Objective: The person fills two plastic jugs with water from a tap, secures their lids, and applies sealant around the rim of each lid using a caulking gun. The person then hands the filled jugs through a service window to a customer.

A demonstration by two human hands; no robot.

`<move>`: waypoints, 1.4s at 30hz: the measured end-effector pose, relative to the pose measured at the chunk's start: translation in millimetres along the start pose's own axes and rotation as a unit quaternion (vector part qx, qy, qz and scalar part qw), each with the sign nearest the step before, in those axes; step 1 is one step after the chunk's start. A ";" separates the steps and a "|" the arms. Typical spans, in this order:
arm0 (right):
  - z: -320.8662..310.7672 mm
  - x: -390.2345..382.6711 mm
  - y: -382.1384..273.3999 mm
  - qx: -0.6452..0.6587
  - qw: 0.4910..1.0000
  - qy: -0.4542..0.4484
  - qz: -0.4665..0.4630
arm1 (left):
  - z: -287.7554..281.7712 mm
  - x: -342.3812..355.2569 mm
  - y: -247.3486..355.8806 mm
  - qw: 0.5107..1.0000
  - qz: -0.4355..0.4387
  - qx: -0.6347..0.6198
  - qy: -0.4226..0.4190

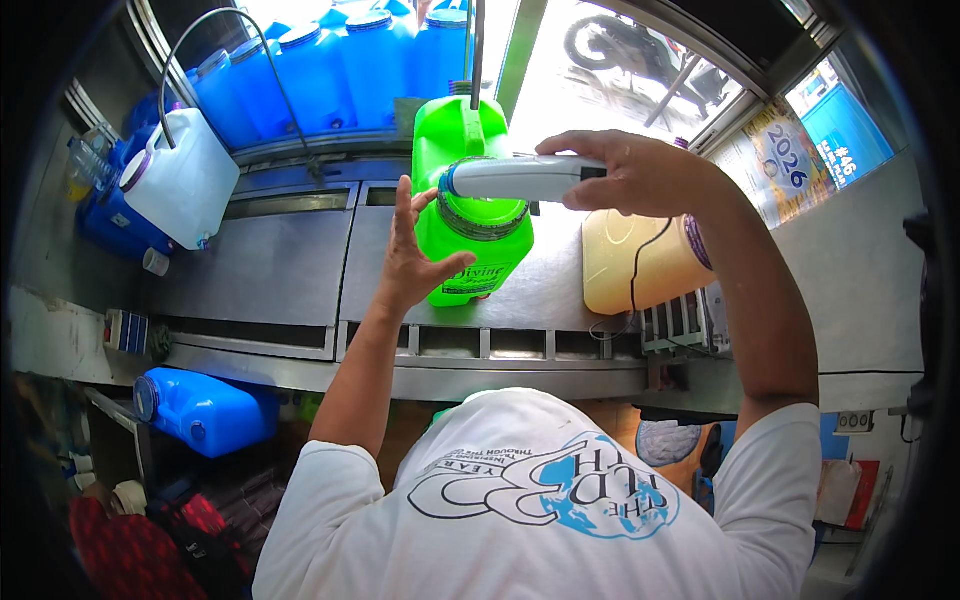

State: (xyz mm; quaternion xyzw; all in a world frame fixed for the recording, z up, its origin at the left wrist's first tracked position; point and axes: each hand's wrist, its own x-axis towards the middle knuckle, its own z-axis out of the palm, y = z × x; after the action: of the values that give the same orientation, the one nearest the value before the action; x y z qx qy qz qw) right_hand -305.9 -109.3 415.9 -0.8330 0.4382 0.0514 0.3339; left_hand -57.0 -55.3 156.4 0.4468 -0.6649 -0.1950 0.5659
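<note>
My right hand [640, 175] grips a long grey handheld electric device [510, 178], held level over the wide cap [480, 225] of a bright green water jug [435, 140], with its blue-rimmed end at the cap's left side. The jug stands upright on the steel counter [250, 285] and has a printed label on its front. My left hand [410, 260] is beside the jug's left side, fingers apart and thumb toward the label; whether it touches the plastic I cannot tell. A black cord hangs down on the right, in front of a yellowish jug [615, 260].
Several blue jugs [320, 80] line the back by the window. A white jug [190, 180] with a looped hose stands back left beside more blue containers. A blue jug [215, 410] lies on its side at front left. A wall socket [855, 422] is at the right.
</note>
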 end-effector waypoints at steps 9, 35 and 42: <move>40.9 -74.1 65.8 0.161 0.979 0.117 0.043 | 6.3 53.4 -30.9 0.987 -0.075 -0.143 -0.018; 195.4 -79.6 176.0 0.538 0.831 0.112 -0.085 | 5.6 28.4 -10.0 0.987 -0.150 -0.007 0.059; 188.1 -75.5 186.5 0.506 0.844 0.156 -0.084 | 26.5 35.8 8.3 0.984 -0.136 -0.092 0.068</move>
State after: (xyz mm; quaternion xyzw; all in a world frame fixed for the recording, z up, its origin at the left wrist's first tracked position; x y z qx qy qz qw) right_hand -455.6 -17.0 204.0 -0.5786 0.3784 -0.3364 0.6394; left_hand -83.2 -86.6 175.9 0.4910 -0.5373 -0.3000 0.6167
